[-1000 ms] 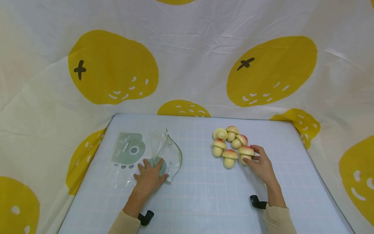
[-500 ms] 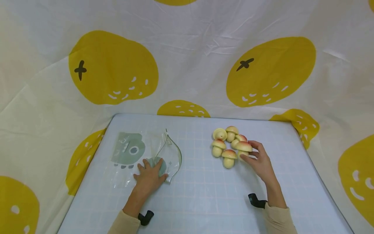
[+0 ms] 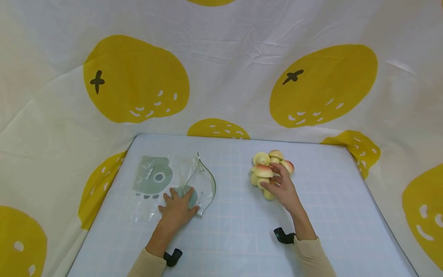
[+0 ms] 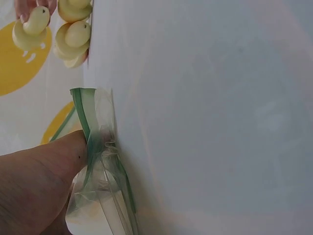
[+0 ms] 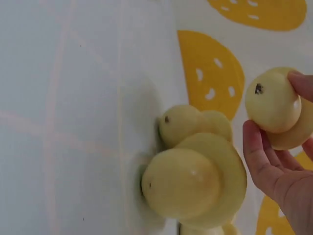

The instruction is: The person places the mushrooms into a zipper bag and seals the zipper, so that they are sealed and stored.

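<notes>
My left hand (image 3: pixel 176 211) lies with fingers spread on a clear zip bag (image 3: pixel 152 177) printed with a green cartoon creature. The bag's mouth gapes towards the right, and its green zip edge (image 4: pixel 80 115) stands up beside my thumb in the left wrist view. With my right hand (image 3: pixel 285 190) I grip a toy mushroom (image 3: pixel 263 171), cream with a reddish cap, held above the table. In the right wrist view, fingers and thumb pinch that mushroom (image 5: pixel 274 100) clear of the others. Several similar mushrooms (image 3: pixel 261 158) stand or lie close around it, some partly hidden.
A pale blue table cover (image 3: pixel 228 238) with a faint grid lies under everything. Behind and at the sides hangs a white cloth (image 3: pixel 228 77) with yellow fruit shapes. Black wrist-camera mounts (image 3: pixel 283 236) stick out beside both sleeves.
My right hand has lifted the mushroom from the right side of the group and carried it left over the others. My left hand stays in place on the bag.
</notes>
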Demonstrator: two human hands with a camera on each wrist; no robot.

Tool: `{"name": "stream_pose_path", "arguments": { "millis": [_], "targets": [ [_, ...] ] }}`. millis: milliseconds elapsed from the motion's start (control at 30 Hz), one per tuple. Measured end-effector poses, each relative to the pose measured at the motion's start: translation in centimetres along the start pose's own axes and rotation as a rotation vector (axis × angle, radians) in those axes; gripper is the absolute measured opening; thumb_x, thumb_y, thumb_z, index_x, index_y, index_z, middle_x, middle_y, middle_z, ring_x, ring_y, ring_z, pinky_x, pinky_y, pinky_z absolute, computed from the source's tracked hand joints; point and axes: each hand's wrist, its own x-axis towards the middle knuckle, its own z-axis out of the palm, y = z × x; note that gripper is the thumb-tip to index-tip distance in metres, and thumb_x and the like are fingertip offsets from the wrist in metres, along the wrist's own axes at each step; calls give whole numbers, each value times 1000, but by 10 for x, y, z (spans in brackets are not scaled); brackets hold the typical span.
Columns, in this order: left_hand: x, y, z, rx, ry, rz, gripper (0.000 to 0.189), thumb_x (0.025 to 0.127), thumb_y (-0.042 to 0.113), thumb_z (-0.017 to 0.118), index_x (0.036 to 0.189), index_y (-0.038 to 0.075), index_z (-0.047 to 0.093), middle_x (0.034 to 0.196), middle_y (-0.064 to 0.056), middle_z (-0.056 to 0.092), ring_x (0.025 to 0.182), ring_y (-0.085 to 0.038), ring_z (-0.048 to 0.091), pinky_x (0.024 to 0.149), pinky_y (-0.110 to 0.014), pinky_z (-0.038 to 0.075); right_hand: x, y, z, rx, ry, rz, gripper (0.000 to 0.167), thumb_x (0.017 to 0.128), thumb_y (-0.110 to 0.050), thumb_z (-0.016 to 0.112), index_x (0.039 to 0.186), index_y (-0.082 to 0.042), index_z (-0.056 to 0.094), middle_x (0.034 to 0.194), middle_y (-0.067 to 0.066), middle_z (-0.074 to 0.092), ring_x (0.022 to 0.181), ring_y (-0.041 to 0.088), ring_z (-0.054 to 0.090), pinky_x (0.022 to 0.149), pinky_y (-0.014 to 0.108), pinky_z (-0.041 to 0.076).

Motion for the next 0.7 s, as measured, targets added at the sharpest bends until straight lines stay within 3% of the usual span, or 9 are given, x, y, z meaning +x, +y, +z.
{"name": "stream_pose_path", "arguments": {
  "millis": [267,533,700],
  "targets": [
    [0,0,1,25,23,6,71,92,48,68,152,18,46,142,-52,24,126,-73,24,83,-86,30,6,-5,31,57,-70,-36,71,85,0,78,145,-4,40,141,18,44,105,35,60,81,26,55],
    [-3,2,-3,20,27,13,71,91,47,69,151,17,47,141,-52,25,126,-73,25,83,-85,31,14,-5,70,42,-189,-57,71,86,-2,78,147,-6,41,143,19,45,105,39,62,87,48,53],
    [-3,2,-3,18,17,7,71,92,47,69,151,17,46,142,-52,24,127,-73,24,83,-86,30,18,-3,92,45,-228,-57,72,87,-4,78,148,-7,40,143,17,46,108,38,61,90,51,52]
  ]
}}
